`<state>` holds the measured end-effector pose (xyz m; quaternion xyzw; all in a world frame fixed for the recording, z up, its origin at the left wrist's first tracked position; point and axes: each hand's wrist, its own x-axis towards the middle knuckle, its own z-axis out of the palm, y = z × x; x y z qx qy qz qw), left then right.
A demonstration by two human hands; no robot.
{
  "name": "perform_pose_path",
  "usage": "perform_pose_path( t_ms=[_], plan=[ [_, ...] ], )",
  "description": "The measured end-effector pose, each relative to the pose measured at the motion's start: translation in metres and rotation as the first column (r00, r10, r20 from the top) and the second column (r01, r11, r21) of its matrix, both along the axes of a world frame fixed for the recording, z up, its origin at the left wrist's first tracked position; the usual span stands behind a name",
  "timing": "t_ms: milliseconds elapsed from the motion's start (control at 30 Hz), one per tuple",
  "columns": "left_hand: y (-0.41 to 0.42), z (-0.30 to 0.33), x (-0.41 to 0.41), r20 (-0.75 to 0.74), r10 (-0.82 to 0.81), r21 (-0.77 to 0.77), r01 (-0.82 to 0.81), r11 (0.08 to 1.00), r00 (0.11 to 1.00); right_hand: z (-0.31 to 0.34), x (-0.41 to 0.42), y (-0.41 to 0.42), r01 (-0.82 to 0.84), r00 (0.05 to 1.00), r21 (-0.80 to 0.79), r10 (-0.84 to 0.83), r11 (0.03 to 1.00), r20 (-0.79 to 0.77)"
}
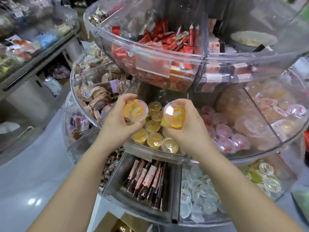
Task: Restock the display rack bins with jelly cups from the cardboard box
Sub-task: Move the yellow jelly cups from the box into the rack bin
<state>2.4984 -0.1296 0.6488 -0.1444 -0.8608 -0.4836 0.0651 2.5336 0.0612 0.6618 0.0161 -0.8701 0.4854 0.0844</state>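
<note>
1. My left hand (119,114) curls its fingers and thumb around a round clear plastic jelly cup with orange-yellow filling (135,110), its sealed lid tilted toward me.
2. My right hand (185,126) grips a second clear plastic cup of orange jelly (173,116), thumb over the top rim, lid glinting.
3. Both cups hang just above the clear curved plastic bin on the middle tier of the round display rack (157,152), at twelve o'clock from my forearms.
4. In that bin lies a heap of matching yellow jelly cups (154,129), between and below my hands.
5. At three o'clock, the neighbouring compartment holds pink-lidded jelly cups (229,138).
6. At eleven o'clock, round wrapped brown biscuits (98,97) fill another compartment.
7. Above, at twelve o'clock, the top tier holds red wrapped snack bars (167,42).
8. At six o'clock, the bottom tier holds dark stick packets with red-and-white labels (147,178); beside them, clear whitish jelly cups (197,195).
9. A brown cardboard box corner (108,223) shows at the bottom edge.
</note>
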Motion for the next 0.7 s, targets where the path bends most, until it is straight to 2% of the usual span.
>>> perform_pose_path(
  t_ms=[167,333,467,533,633,700],
  plan=[
    [-0.020,-0.018,-0.051,0.049,-0.067,-0.179,0.075,0.981,0.997,-0.016,-0.055,-0.020,0.042,0.987,0.025,-0.045,0.999,0.157],
    [-0.018,-0.032,-0.075,0.082,-0.114,-0.165,0.126,0.978,0.990,-0.040,-0.096,-0.028,0.160,0.952,-0.054,-0.139,0.986,0.271],
    [-0.014,-0.042,-0.085,0.098,-0.156,-0.161,0.171,0.972,0.983,-0.064,-0.129,-0.028,0.359,0.895,-0.092,-0.315,0.929,0.315],
    [-0.015,-0.047,-0.086,0.120,-0.165,-0.176,0.185,0.967,0.979,-0.074,-0.145,-0.032,0.403,0.884,-0.083,-0.364,0.912,0.293],
    [-0.017,-0.051,-0.088,0.120,-0.173,-0.188,0.193,0.963,0.978,-0.085,-0.159,-0.039,0.368,0.914,-0.046,-0.352,0.929,0.201],
    [-0.016,-0.052,-0.089,0.128,-0.173,-0.203,0.197,0.959,0.977,-0.093,-0.161,-0.042,0.368,0.910,-0.040,-0.351,0.929,0.221]
  ],
)
